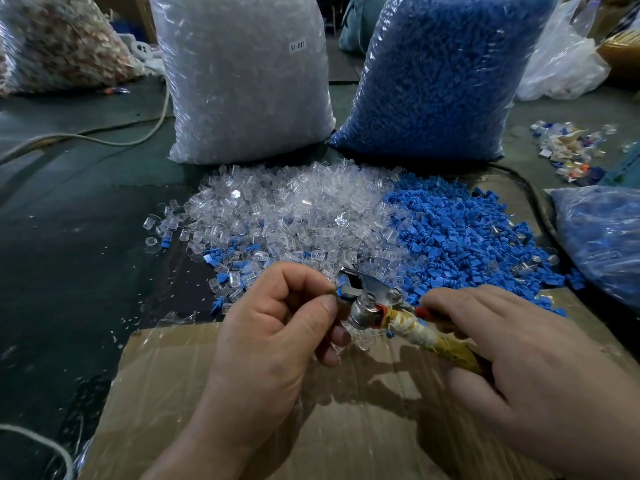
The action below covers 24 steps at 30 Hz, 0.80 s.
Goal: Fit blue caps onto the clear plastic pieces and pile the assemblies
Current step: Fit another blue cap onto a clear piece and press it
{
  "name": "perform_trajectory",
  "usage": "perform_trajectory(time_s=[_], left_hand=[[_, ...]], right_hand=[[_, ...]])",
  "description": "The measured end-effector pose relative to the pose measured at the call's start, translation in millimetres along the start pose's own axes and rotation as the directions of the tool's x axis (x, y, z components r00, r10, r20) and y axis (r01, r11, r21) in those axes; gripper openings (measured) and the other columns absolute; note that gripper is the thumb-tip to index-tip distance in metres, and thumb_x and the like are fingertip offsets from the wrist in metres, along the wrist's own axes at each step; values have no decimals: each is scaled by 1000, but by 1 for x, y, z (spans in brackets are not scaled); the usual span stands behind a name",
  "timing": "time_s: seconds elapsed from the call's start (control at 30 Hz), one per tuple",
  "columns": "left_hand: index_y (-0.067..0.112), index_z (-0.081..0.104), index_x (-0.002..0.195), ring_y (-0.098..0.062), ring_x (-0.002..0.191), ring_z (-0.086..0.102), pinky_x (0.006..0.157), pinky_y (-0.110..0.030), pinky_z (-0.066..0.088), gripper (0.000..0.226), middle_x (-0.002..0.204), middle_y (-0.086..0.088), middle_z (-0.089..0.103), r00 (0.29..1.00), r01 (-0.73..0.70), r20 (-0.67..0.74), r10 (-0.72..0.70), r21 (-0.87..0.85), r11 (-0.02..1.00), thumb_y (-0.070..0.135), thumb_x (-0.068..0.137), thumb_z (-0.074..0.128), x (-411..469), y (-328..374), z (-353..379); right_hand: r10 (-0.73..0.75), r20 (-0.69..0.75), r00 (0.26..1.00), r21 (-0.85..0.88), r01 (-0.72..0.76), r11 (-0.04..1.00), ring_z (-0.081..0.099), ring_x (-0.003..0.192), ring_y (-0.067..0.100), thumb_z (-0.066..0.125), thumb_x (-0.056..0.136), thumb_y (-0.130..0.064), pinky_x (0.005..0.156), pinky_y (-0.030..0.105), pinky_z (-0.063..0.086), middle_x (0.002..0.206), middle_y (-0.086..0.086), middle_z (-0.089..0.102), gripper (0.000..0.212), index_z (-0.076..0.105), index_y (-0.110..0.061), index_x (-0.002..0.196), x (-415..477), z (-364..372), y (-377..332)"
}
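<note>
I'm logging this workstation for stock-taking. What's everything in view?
Bag of clear pieces: one, clear, back centre.
Bag of blue caps: one, blue, right of it.
Clear pieces pile: one, clear, before the bags.
Blue caps pile: one, blue, adjoining on its right.
Smaller blue bag: one, blue, right edge.
Mixed-pieces bag: one, reddish, back left.
Scraps: one scatter, mixed colours, far right.
Pale cable: one, off-white, left.
Cardboard: one sheet, brown, under the hands.
Hand tool: one, metal, taped handle, right hand.
Held blue cap: one, blue, at the tool's head.
Left hand: pinches the held blue cap.
Right hand: grips the tool's handle.
</note>
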<state>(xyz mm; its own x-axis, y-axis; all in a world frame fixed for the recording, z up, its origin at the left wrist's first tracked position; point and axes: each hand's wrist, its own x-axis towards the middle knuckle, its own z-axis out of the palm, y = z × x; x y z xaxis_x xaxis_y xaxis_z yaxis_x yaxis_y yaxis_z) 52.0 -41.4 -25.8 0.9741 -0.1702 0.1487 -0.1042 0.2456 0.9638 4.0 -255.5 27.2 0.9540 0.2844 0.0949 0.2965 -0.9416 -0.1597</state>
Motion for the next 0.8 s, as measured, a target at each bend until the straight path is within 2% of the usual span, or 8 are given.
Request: perform_trajectory(time_s=[0.23, 0.3, 0.37, 0.4, 0.5, 0.63, 0.73, 0.8], left_hand=[[24, 69, 81, -19, 60, 65, 50, -26, 52, 14, 75, -7, 68, 1000, -15, 1, 15, 26, 1000, 11, 82, 66, -1, 0, 1], [25, 69, 81, -18, 59, 65, 50, -25, 52, 11, 75, -7, 68, 1000, -19, -13, 20, 31, 999, 14, 80, 69, -2, 1, 2], [28, 69, 80, -17, 57, 65, 50, -24, 51, 13, 73, -7, 69, 998, -32, -56, 36, 60, 998, 15, 81, 68, -2, 0, 4], [28, 68, 79, -17, 57, 65, 50, -24, 51, 15, 73, -7, 70, 996, -38, -81, 43, 74, 997, 14, 82, 66, -1, 0, 3], [28, 66, 76, -16, 56, 64, 48, -23, 50, 17, 73, -9, 71, 989, -21, -142, 30, 68, 997, 13, 84, 62, 2, 1, 2], [26, 66, 73, -18, 53, 61, 46, -25, 48, 18, 69, -9, 69, 991, 74, -114, -69, 42, 996, 11, 82, 62, 2, 1, 4], [25, 67, 73, -20, 54, 61, 46, -25, 48, 33, 69, -10, 69, 989, 107, -108, -100, 58, 993, 0, 94, 59, 2, 1, 2], [24, 67, 74, -19, 53, 62, 45, -26, 48, 35, 69, -11, 70, 986, 130, -115, -119, 85, 988, -2, 96, 57, 3, 2, 2]], right_hand=[[4, -22, 1000, 47, -3, 999, 52, 72, 1, 45, 69, -44, 60, 5, 29, 81, -20, 62, 39, 57, -33, 105, -1, 5, 0], [9, -29, 1000, 39, -8, 999, 55, 70, 0, 44, 70, -43, 60, 6, 30, 82, -21, 62, 40, 58, -33, 107, -2, 6, -1], [19, -41, 999, 15, -18, 1000, 55, 76, 1, 45, 74, -46, 63, 8, 33, 89, -22, 60, 45, 57, -32, 115, -5, 7, 1], [28, -50, 998, 0, -28, 1000, 55, 81, 1, 45, 76, -47, 67, 9, 35, 94, -22, 59, 48, 56, -31, 120, -7, 8, 4], [71, -109, 992, -62, -78, 995, 57, 91, 10, 46, 78, -50, 75, 27, 42, 103, -15, 61, 53, 56, -24, 124, -10, 10, 16], [192, -121, 974, -210, -215, 954, 54, 92, 20, 52, 82, -60, 78, 36, 46, 102, -5, 63, 58, 59, -21, 124, 8, 19, 30], [217, -141, 966, -259, -248, 934, 53, 90, 27, 42, 80, -65, 77, 43, 48, 101, 4, 64, 64, 61, -17, 119, 21, 28, 36], [218, -133, 967, -272, -247, 930, 54, 95, 30, 38, 80, -65, 82, 46, 47, 106, 8, 64, 68, 62, -16, 120, 24, 33, 40]])
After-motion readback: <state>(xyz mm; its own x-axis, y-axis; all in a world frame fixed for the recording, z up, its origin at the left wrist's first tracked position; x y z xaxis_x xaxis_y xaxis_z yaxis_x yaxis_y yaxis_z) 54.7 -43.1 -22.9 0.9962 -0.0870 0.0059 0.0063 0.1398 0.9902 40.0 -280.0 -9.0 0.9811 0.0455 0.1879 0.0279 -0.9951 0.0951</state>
